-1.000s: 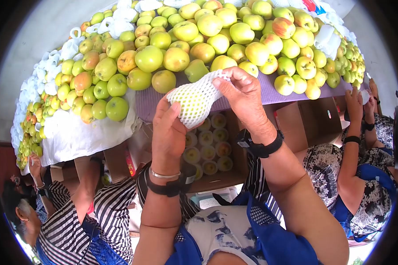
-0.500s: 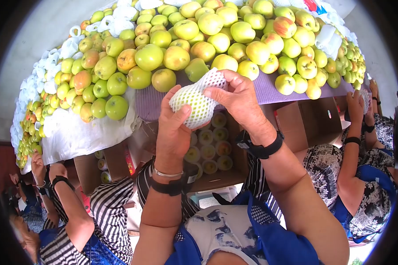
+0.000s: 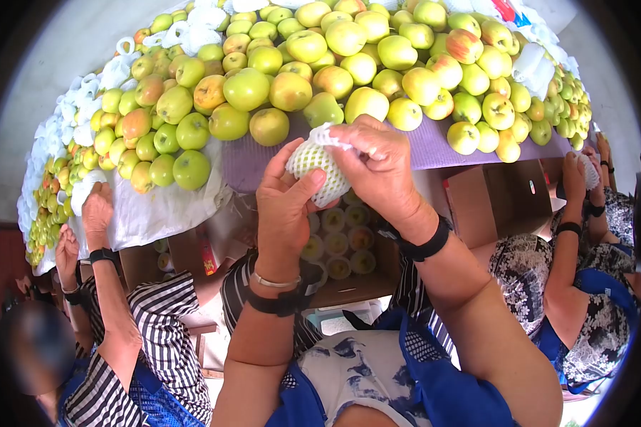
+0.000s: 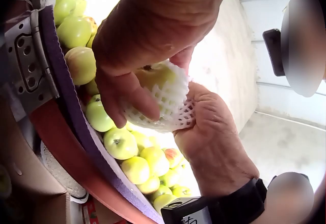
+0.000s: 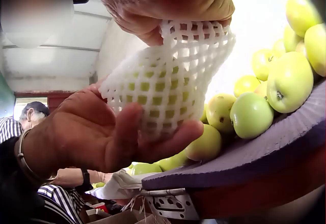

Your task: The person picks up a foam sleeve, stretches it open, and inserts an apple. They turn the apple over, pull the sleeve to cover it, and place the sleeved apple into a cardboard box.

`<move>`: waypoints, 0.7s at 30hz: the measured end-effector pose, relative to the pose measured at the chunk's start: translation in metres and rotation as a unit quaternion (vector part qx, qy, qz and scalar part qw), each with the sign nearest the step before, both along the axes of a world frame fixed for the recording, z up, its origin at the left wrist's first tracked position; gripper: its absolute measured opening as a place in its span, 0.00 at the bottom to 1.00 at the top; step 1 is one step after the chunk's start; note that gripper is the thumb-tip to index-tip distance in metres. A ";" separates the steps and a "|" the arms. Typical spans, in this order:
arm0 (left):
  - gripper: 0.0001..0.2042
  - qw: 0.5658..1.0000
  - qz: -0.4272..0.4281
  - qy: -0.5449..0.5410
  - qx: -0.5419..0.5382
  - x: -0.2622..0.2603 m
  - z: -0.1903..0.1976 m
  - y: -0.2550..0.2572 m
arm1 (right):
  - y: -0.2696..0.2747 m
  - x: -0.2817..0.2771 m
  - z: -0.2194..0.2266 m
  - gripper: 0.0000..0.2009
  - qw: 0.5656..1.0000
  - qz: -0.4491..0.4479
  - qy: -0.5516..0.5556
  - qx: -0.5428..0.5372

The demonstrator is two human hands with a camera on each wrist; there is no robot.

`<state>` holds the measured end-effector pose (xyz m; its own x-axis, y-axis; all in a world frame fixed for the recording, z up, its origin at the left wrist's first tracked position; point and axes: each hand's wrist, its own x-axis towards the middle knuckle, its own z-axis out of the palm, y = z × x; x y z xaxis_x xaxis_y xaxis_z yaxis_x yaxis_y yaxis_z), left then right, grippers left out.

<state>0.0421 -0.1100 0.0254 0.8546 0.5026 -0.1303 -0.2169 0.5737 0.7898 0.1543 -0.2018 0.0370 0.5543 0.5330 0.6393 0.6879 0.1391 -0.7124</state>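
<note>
Firstly, nearest the camera: one white top with dark patches (image 3: 356,363), with blue cloth (image 3: 441,377) on either side. Next, two wrists: the left with a silver bracelet (image 3: 274,283) and a black strap (image 3: 278,304), the right with another black strap (image 3: 429,243).

Item, left hand (image 3: 281,206): partly closed, fingers and thumb curled round one yellow-green apple (image 5: 160,89) in a white foam net (image 3: 308,158). The apple is held up in front of the surface edge, its stem end showing beyond the mesh in the left wrist view.

Item, right hand (image 3: 379,160): closed in a pinch, thumb and fingers gripping the gathered end of the same net.

Below the hands: one carton (image 3: 356,286) holding rows of netted apples (image 3: 337,243). To its right, a second carton (image 3: 523,199), flaps raised.

Beyond: the surface (image 3: 242,167), purple-covered and bearing a large heap of green, yellow and red-blushed apples (image 3: 308,46); at left, a white cloth (image 3: 167,213) hanging over its edge. White foam nets, loose, lie along the left side of the heap (image 3: 78,96), with more at its right (image 3: 533,67).

At the flanks: one person in black and white stripes (image 3: 164,320) at left, a hand (image 3: 98,210) raised to the cloth; another in a black-and-white patterned garment (image 3: 516,263) at right.
</note>
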 end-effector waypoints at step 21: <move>0.26 0.980 0.022 -0.174 -0.091 0.000 -0.007 0.011 | 0.012 -0.030 -0.010 0.11 0.963 0.015 -0.268 -0.037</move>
